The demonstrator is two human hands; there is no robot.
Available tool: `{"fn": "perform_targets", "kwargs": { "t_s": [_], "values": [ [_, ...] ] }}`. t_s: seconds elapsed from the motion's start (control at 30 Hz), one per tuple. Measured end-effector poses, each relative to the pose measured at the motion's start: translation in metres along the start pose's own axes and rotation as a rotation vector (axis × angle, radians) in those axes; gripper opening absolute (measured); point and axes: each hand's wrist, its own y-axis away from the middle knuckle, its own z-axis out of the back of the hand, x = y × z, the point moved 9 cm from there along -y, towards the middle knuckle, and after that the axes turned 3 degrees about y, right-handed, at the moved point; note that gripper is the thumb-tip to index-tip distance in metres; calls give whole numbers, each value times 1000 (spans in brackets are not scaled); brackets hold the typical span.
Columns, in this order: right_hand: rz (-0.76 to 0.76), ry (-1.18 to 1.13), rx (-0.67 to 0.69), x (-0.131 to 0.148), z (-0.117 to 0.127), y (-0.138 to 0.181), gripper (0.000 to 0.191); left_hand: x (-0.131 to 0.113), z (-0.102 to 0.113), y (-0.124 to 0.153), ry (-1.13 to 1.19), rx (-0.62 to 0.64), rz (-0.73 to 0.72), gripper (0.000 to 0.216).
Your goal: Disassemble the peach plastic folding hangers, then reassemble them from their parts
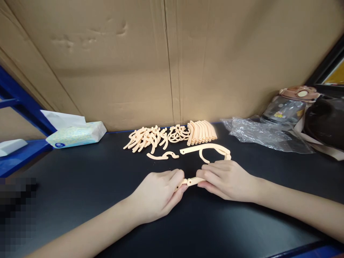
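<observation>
Low over the black table, my left hand (161,195) is closed around a peach plastic hanger piece (181,185); most of it is hidden by the fingers. My right hand (224,179) grips a peach hanger arm (194,181), whose holed end meets the piece in the left hand. I cannot tell whether the two are joined. Just beyond the right hand lies a hanger assembly (200,148) with a long arm and a curved hook, partly hidden by that hand. A single wavy hanger arm (162,156) lies to its left.
Behind the hands are a heap of curved arms (146,138), a pile of hooks (177,133) and a row of stacked arms (201,132). A tissue pack (77,135) stands left; a plastic bag (264,134) and a clear bottle (287,105) are right. Cardboard (120,71) rises behind.
</observation>
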Motion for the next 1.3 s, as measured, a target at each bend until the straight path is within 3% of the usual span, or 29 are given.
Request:
{"fn": "perform_targets", "kwargs": {
  "t_s": [0.23,0.67,0.9,1.13,1.3],
  "values": [
    [2,-26,22,-3,-6,0,26,5,-7,-1,-4,77,45,28],
    [35,43,-12,3,-1,-2,24,8,-6,-2,58,48,151,34],
    [31,91,9,5,-5,-2,19,6,-10,-4,22,72,111,25],
    [-42,-130,173,-2,-21,0,33,4,-10,-3,-12,65,76,25],
    [-8,-115,128,1,-15,1,36,0,-9,-5,-64,80,58,25]
  ]
}}
